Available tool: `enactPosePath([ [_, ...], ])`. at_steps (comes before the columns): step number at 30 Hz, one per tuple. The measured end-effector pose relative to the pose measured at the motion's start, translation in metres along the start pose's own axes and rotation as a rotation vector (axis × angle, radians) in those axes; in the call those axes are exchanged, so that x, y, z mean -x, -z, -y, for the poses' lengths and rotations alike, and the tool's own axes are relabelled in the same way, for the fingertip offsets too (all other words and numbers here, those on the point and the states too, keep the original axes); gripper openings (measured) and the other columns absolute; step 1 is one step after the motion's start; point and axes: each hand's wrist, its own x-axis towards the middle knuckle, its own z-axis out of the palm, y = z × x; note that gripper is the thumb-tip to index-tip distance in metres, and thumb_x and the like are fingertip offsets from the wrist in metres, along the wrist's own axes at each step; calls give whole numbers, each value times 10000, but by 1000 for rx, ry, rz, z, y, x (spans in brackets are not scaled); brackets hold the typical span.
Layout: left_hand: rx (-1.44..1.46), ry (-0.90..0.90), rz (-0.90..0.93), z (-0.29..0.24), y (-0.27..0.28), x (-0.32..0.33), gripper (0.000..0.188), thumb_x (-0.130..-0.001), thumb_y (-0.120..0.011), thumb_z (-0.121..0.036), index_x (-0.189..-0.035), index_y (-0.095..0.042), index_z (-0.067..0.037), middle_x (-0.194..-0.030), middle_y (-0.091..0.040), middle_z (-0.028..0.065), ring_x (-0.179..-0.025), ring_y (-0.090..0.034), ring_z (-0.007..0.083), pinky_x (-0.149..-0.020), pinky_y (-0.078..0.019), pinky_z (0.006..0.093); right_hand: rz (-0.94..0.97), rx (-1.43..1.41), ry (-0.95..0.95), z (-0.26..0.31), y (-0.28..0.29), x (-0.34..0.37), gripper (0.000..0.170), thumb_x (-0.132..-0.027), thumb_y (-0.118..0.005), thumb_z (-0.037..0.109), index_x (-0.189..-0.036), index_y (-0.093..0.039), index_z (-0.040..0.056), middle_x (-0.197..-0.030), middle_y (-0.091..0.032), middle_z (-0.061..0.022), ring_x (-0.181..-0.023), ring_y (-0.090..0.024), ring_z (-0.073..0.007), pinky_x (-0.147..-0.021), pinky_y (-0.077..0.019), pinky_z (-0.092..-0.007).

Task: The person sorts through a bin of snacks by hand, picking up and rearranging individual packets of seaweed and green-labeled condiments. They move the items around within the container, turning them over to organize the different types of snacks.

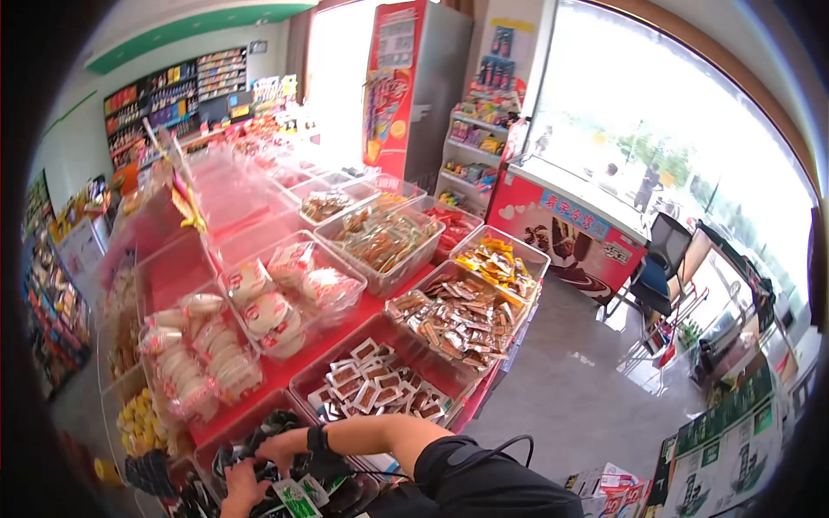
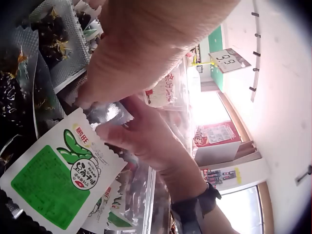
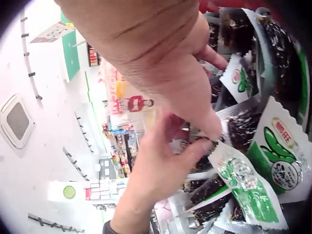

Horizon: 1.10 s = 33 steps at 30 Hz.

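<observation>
Both hands are in a bin of small packets at the lower left of the head view. My left hand (image 1: 244,489) (image 2: 131,48) (image 3: 158,168) has its thumb and fingers bent around the edge of a packet. Close against it, my right hand (image 1: 283,447) (image 2: 158,141) (image 3: 175,73) has thumb and fingers on a silver-backed packet (image 2: 113,113); the palms hide part of the grip. A green-and-white packet (image 2: 61,170) lies beside the hands in the left wrist view. Others, including a green-and-white one (image 3: 248,187), lie under the fingertips in the right wrist view.
Beyond the hands, a bin of brown packets (image 1: 380,380), a bin of silver-and-brown packets (image 1: 458,319) and clear bins of round wrapped items (image 1: 203,354) stand on a red display. A red freezer (image 1: 561,233) is further right, with cartons (image 1: 725,457) at lower right.
</observation>
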Motion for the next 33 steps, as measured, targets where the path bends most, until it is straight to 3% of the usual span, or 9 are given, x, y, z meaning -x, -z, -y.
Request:
enactPosePath([
  [6,217,127,-285,5,-8,-13,545,-549,-731,-138,-1013,-463,-40,-943,-533,155,-898,-522,336,-769,-392,408,-470,117,-336,9,-19,-3,473,-549,-710,209,-966,-552,50,-942,-530,-156,-924,-521,-319,-773,-443,-385],
  [12,238,118,-384,-3,-11,-5,541,-580,-702,-92,-1004,-370,-40,-863,-533,191,-848,-524,395,-683,-413,443,-425,313,-257,13,-21,-16,511,-486,-735,240,-904,-562,2,-939,-536,-140,-911,-527,-297,-766,-449,-385],
  [18,96,-126,-502,4,-25,-6,397,-581,-706,-144,-920,-537,-25,-928,-545,162,-827,-545,355,-701,-452,410,-532,354,-320,32,-22,-15,453,-534,-699,229,-898,-568,-6,-943,-540,-190,-854,-561,-310,-689,-481,-400],
  [19,257,-112,-476,3,-29,-7,393,-611,-701,-188,-937,-549,-31,-926,-572,157,-851,-557,337,-701,-458,415,-568,303,-341,29,-24,-24,352,-593,-649,204,-874,-580,4,-899,-557,-188,-849,-563,-309,-666,-489,-395],
  [20,44,84,-13,-28,17,4,481,-664,-662,-345,-1046,-544,-78,-1027,-554,147,-956,-522,314,-782,-404,434,-465,357,-340,45,-7,-14,254,-639,-603,169,-857,-601,38,-848,-572,-159,-841,-563,-304,-665,-490,-392],
  [23,44,-68,-203,-20,1,16,455,-686,-642,-336,-1055,-541,-90,-1081,-537,127,-1046,-480,277,-872,-333,503,-545,473,50,35,-18,-11,251,-654,-571,136,-901,-611,124,-917,-570,-89,-881,-544,-271,-715,-479,-374],
  [25,11,-55,-79,-12,-3,23,419,-698,-619,-302,-1053,-545,-91,-1059,-544,114,-1059,-463,282,-903,-305,493,-354,503,-107,45,-16,-7,233,-635,-597,150,-865,-594,116,-881,-549,-78,-870,-533,-260,-703,-476,-358],
  [29,-53,-110,-38,-9,-11,52,356,-671,-629,-234,-1004,-597,-111,-1076,-528,88,-1119,-391,262,-975,-252,470,-483,521,86,40,-16,2,150,-612,-608,177,-734,-561,103,-792,-492,-70,-829,-501,-255,-658,-454,-372],
  [33,-57,-116,-60,-14,-15,55,259,-671,-632,-214,-911,-644,-116,-1100,-520,76,-1149,-362,268,-987,-239,482,-398,451,-120,39,-14,1,344,-613,-677,214,-898,-534,85,-882,-500,-84,-894,-488,-259,-742,-426,-369],
])
